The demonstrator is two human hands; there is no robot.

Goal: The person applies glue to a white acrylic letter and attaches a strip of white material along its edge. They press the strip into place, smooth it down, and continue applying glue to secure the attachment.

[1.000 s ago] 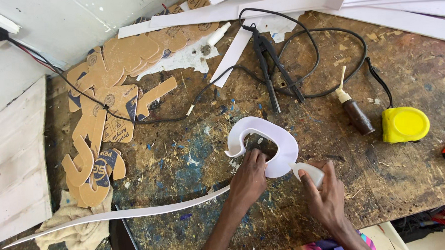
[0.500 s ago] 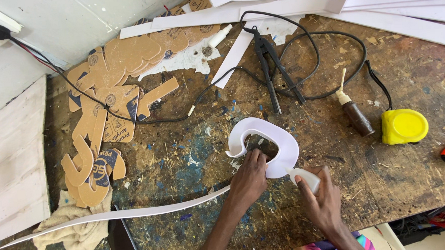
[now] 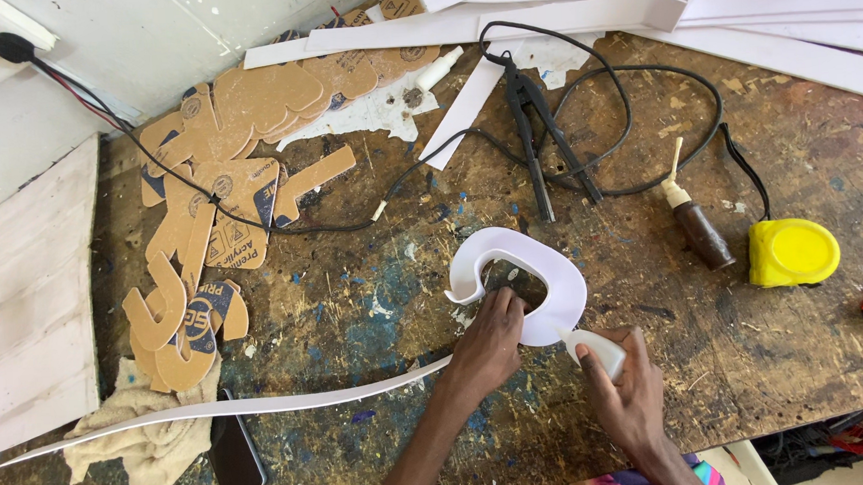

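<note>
A white curved letter-shaped cutout lies flat on the paint-stained wooden workbench. My left hand presses its fingertips on the inner lower edge of the cutout. My right hand grips a small white squeeze bottle, its tip touching the cutout's lower right edge. A long thin white strip runs from near my left wrist out to the left.
Brown paper-backed cutouts lie at the left. Black pliers and a black cable sit behind. A brown glue bottle, yellow tape measure, phone and rag lie around. White boards line the back.
My right hand has shifted slightly, keeping the bottle at the cutout's lower edge. The left hand stays pressed on the cutout.
</note>
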